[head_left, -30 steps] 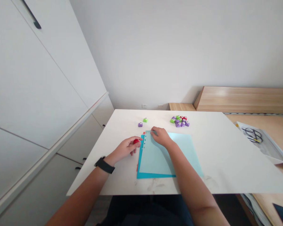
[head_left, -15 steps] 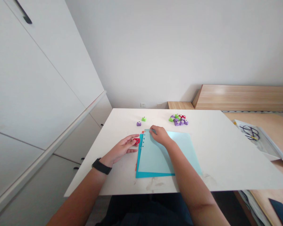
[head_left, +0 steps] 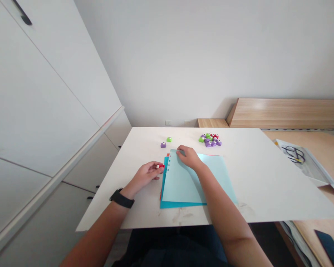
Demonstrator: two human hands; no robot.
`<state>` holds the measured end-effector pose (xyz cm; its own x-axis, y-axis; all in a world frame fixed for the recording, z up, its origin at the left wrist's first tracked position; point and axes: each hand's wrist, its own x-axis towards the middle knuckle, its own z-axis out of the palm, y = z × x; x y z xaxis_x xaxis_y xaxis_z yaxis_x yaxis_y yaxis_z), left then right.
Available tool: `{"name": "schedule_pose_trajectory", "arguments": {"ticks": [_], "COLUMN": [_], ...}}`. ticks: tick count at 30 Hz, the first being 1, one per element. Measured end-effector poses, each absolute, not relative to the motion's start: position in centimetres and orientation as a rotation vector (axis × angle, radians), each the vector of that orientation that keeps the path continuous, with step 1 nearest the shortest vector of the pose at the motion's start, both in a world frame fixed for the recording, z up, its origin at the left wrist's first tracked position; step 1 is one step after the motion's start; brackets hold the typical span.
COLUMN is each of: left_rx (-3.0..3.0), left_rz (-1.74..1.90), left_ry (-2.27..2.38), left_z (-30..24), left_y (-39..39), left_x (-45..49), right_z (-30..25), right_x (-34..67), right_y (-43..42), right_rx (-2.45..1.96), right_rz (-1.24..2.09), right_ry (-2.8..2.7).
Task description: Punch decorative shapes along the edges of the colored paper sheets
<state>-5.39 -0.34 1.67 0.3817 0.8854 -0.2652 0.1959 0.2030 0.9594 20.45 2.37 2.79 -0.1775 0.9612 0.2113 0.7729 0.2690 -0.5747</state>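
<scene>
Two left fingers [head_left: 155, 165] now pinch red piece [head_left: 161, 166]; right fingers [head_left: 181, 150] press blue sheet [head_left: 180, 181].

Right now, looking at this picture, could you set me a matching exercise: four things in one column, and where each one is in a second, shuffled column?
Things:
1. The person's left hand
2. The person's right hand
3. The cluster of small purple, green and red eyed pieces
4. The turquoise sheet

Places:
A. On the white tabletop, beyond the sheets
B. Under the pale blue punched sheet
C. At the top edge of the pale blue punched sheet
D. Around a small red eyed piece

Pairs: 1-D, 2-C, 3-A, 4-B
</scene>
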Motion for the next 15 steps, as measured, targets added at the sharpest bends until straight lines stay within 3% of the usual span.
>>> {"name": "schedule_pose_trajectory", "arguments": {"ticks": [15], "left_rx": [1.461], "left_rz": [0.667], "left_ry": [1.175], "left_z": [1.9], "left_y": [-2.3], "left_x": [-4.7], "right_z": [2.6], "right_x": [20.1], "right_y": [2.5], "right_rx": [-1.581], "right_rz": [0.429], "right_ry": [-2.019]}}
